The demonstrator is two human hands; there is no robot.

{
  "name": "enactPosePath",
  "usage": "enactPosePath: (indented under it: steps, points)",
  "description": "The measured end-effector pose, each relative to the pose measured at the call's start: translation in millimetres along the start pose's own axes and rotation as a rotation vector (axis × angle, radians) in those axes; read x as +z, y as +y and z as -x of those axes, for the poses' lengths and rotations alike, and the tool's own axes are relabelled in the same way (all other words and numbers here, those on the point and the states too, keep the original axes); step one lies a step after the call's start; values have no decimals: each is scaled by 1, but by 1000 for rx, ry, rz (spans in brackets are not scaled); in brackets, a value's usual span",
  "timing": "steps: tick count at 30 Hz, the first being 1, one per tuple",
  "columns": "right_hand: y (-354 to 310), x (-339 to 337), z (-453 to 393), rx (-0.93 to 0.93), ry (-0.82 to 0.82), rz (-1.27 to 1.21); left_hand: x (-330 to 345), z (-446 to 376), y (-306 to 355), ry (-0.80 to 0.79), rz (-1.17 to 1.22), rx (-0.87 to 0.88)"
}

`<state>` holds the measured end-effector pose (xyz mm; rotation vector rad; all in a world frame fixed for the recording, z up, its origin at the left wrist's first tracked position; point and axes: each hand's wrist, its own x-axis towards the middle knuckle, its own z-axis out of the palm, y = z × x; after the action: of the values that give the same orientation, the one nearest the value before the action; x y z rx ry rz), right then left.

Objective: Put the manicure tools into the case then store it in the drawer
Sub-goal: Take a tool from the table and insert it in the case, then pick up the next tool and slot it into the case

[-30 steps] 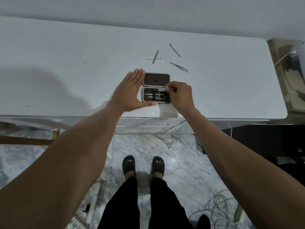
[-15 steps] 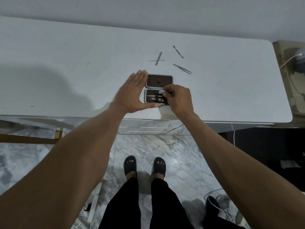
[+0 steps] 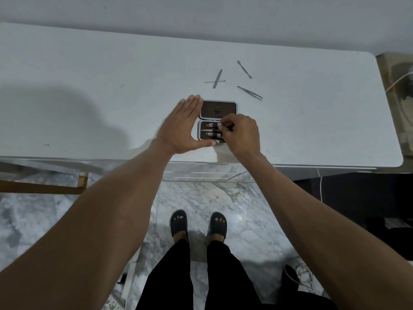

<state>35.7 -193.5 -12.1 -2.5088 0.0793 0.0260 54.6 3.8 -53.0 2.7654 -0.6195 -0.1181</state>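
Observation:
A small dark manicure case (image 3: 218, 111) lies open near the front edge of the white table (image 3: 89, 86), with three metal tools strapped in its near half (image 3: 209, 132). My left hand (image 3: 184, 128) lies flat, fingers together, against the case's left side with the thumb along its near edge. My right hand (image 3: 242, 135) covers the case's right end, fingertips pinched on the end of a small metal tool in the near half. Loose tools lie beyond the case: a file crossed over a thin pick (image 3: 216, 79), a pusher (image 3: 244, 69) and tweezers (image 3: 249, 93).
A wall runs behind the table. White drawer fronts (image 3: 201, 173) show under the table's front edge. To the right stand a wooden surface with a white cable (image 3: 397, 83). Cables (image 3: 301, 276) lie on the marble floor by my feet.
My right hand's fingertips have shifted slightly left over the case's near half, working on a tool there. The left hand has stayed against the case.

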Motion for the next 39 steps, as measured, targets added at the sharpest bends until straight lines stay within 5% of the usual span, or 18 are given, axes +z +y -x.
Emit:
enactPosePath:
  steps: [39]
  points:
    - [-35, 16, -127, 226, 76, 63, 0, -2, -1, 37, 35, 10]
